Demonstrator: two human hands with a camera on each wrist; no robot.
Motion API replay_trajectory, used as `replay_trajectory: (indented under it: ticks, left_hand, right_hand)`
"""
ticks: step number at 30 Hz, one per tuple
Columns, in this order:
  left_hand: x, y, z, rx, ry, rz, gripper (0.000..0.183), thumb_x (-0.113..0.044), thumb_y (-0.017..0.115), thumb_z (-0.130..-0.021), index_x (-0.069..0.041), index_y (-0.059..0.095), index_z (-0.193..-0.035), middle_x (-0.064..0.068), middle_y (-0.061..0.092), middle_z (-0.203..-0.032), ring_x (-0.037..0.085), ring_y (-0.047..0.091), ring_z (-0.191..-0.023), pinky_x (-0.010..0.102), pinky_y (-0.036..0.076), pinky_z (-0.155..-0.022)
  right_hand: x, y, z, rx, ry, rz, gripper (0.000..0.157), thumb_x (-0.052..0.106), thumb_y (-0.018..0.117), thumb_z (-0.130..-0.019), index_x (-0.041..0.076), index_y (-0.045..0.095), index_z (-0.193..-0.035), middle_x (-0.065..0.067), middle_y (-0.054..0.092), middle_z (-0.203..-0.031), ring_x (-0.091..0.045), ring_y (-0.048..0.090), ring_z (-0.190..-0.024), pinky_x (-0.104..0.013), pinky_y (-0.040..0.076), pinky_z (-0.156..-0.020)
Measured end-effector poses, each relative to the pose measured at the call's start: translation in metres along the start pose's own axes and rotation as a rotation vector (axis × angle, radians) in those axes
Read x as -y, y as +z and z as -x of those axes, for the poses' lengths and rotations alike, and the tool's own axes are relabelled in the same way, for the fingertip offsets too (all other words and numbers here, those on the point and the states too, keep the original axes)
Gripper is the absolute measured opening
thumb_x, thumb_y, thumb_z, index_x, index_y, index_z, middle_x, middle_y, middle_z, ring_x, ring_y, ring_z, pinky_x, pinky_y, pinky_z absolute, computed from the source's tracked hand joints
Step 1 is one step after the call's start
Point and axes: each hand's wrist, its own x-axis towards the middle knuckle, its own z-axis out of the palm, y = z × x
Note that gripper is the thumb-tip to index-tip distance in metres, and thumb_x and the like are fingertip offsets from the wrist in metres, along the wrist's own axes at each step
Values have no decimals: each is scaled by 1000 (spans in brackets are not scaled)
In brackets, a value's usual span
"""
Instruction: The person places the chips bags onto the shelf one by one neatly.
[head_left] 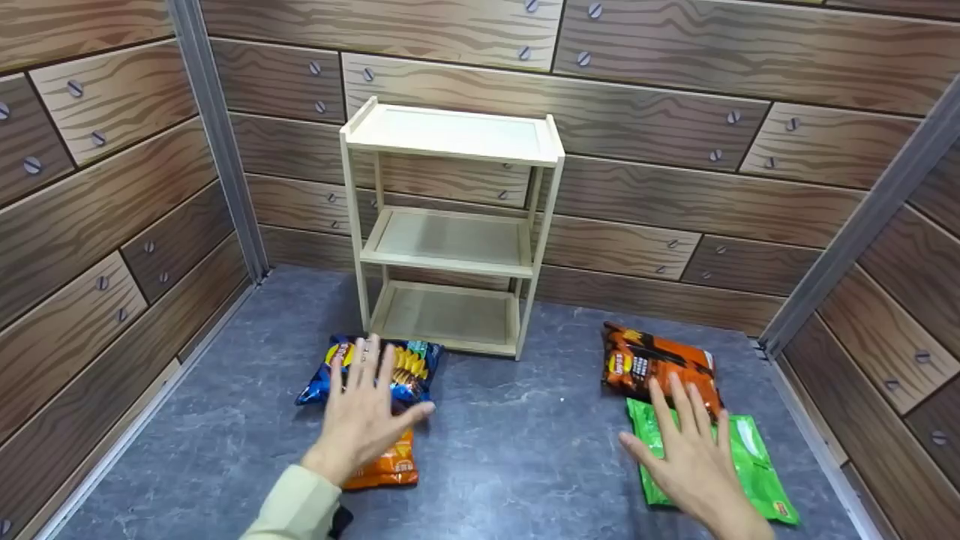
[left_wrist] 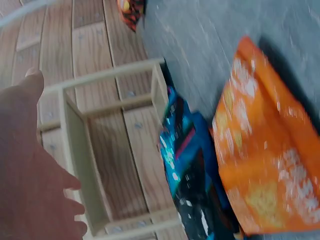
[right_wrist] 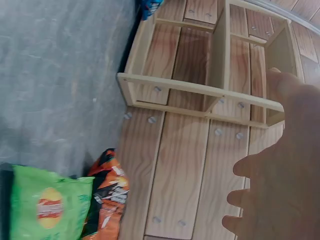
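Note:
My left hand (head_left: 361, 420) is held with fingers spread and straight, overlapping a blue chip bag (head_left: 420, 367) and an orange snack bag (head_left: 394, 465) in the head view. Nothing is in its grasp. On the other side, my right hand (head_left: 690, 457) spreads its fingers in front of a green chip bag (head_left: 757, 457) and a dark orange chip bag (head_left: 652, 360), also holding nothing. In the left wrist view the orange bag (left_wrist: 270, 150) lies next to the blue bag (left_wrist: 185, 165). The right wrist view shows the green bag (right_wrist: 45, 205) beside the dark orange one (right_wrist: 110, 200).
A pale wooden shelf rack (head_left: 450, 262) with three bare tiers stands against the back wall, between the two pairs of bags. Plank-patterned walls (head_left: 660, 187) enclose the grey floor (head_left: 517, 450) at the back and both sides. A small dark object (head_left: 341, 520) shows beside the left sleeve.

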Motion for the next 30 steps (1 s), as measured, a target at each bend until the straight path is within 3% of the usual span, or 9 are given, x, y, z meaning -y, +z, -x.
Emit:
replay_trajectory:
  ticks: [16, 30]
  left_hand:
    - [48, -18, -48, 19, -162, 228, 111, -85, 33, -85, -7, 6, -159, 15, 0, -167, 38, -3, -154, 63, -6, -120]
    - [71, -33, -101, -14, -246, 380, 96, -68, 38, -96, -1, 8, -158, 21, 10, -165, 41, 7, -153, 63, 8, -121]
  right_hand:
    - [37, -26, -44, -80, -170, 13, 86, 69, 41, -96, 24, 6, -160, -9, -4, -168, -39, -1, -154, -72, -6, -115]
    - [99, -90, -101, -235, -355, 144, 85, 66, 38, -98, 15, 13, -160, -9, 2, -168, -37, 5, -154, -66, -3, -120]
